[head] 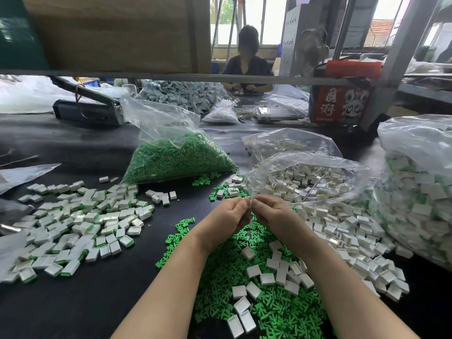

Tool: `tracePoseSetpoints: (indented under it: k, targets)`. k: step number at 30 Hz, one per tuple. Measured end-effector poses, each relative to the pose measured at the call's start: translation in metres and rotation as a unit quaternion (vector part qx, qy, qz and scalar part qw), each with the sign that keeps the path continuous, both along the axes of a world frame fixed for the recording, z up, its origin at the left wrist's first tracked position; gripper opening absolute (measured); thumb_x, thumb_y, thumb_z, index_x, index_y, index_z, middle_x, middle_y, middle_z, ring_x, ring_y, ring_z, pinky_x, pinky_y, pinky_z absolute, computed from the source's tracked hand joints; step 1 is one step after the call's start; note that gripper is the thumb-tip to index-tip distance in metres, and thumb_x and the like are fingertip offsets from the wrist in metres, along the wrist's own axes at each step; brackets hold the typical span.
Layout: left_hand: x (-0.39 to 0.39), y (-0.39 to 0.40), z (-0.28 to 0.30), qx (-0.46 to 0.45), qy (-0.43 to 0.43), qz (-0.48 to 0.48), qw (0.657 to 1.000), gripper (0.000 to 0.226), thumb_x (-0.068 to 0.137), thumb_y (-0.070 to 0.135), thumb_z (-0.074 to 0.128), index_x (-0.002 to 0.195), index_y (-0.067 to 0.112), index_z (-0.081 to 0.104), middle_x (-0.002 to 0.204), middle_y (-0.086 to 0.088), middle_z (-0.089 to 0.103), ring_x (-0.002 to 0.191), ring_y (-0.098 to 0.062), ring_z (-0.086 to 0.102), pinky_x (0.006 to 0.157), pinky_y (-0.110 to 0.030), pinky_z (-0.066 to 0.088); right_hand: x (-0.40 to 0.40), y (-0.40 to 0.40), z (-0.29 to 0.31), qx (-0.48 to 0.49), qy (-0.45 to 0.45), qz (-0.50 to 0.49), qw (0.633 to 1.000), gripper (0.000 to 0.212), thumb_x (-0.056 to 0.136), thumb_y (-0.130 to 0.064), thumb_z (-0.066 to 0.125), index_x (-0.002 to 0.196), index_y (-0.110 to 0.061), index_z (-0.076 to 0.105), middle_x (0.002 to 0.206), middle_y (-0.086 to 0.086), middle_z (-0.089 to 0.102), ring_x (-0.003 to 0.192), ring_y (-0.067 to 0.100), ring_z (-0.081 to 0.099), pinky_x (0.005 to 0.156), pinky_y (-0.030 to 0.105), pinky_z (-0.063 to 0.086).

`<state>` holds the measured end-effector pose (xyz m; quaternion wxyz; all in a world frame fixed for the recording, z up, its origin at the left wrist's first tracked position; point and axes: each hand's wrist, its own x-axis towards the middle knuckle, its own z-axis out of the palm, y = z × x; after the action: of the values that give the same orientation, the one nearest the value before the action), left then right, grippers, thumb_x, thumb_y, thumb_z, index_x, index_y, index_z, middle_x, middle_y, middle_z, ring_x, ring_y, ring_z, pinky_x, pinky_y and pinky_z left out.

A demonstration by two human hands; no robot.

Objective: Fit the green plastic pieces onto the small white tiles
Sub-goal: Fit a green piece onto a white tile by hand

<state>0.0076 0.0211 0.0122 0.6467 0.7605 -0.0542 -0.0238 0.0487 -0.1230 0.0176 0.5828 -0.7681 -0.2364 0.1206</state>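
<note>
Where the two forearms meet at the centre of the frame, the left hand (230, 214) and the right hand (271, 212) are raised above the dark surface (97, 309) with fingertips together, both with curled fingers; each grip is clenched on something small between the thumbs, but what is pinched is hidden and cannot be told. Directly below the hands, in the lower centre, lies a loose heap of green plastic pieces (276, 311) with several white tiles (267, 278) scattered on top of it. At the left of the frame a spread of tiles with green edges (80, 223) covers the surface. Right of the hands, an open clear bag of white tiles (308, 182) spills its contents toward the lower right. At the far right edge stands a tall clear bag of tiles showing green (420, 192). Above the hands, in the upper centre, a clear bag of green pieces (176, 157) lies on the surface, with a few green pieces and tiles loose just beside its lower right corner. In the upper background a second person (248, 59) sits behind a grey shelf rail (171, 77), beside a red box (340, 104).
</note>
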Motion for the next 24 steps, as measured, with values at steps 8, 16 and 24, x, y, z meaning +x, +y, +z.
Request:
tracePoseSetpoints:
  k: [8,16,24]
  targets:
    - [0.000,-0.006,0.002,-0.001,-0.011,0.027,1.000,0.032,0.108,0.016,0.031,0.077,0.014,0.041,0.060,0.003,0.034,0.047,-0.003,0.028,0.045,-0.016,0.025,-0.001,0.004,0.001,0.000,-0.014,-0.016,1.000,0.024,0.102,-0.013,0.046,0.086,-0.020,0.062,0.045,-0.023,0.051,0.044,-0.007,0.045,0.048,0.011,0.036]
    - [0.002,-0.007,0.000,0.015,-0.020,0.041,0.999,0.031,0.107,0.016,0.033,0.078,0.013,0.042,0.063,0.002,0.035,0.050,-0.004,0.030,0.047,-0.016,0.027,-0.001,0.004,-0.001,-0.008,-0.026,-0.013,1.000,0.026,0.102,-0.015,0.046,0.081,-0.021,0.060,0.048,-0.020,0.049,0.050,0.000,0.038,0.053,0.018,0.032]
    - [0.002,0.015,0.009,0.062,-0.040,0.022,0.997,0.024,0.104,0.018,0.045,0.091,0.013,0.064,0.071,0.007,0.058,0.063,-0.004,0.048,0.062,-0.012,0.040,-0.002,-0.001,0.009,0.042,-0.020,0.042,0.998,0.024,0.102,-0.014,0.047,0.082,-0.008,0.059,0.055,-0.012,0.045,0.052,0.005,0.037,0.052,0.019,0.030]
